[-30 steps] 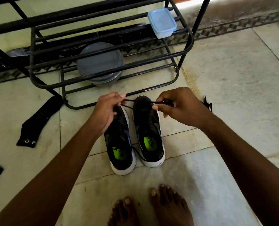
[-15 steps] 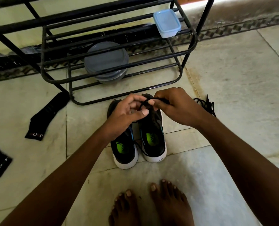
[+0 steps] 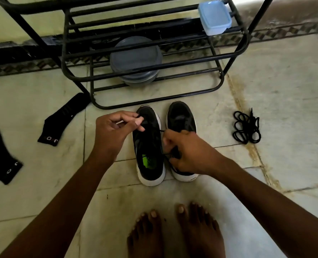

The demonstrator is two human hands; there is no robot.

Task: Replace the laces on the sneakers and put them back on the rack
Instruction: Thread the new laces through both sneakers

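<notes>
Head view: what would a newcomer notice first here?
Two black sneakers stand side by side at centre, with the left hand and right hand pinching a black lace over them. A coiled lace lies on the tiles to their right, black socks to the left.

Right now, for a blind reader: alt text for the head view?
Left hand and right hand pinch a black lace over a pair of black sneakers on the floor before a black metal rack. Another coiled lace lies right, two socks left.
</notes>
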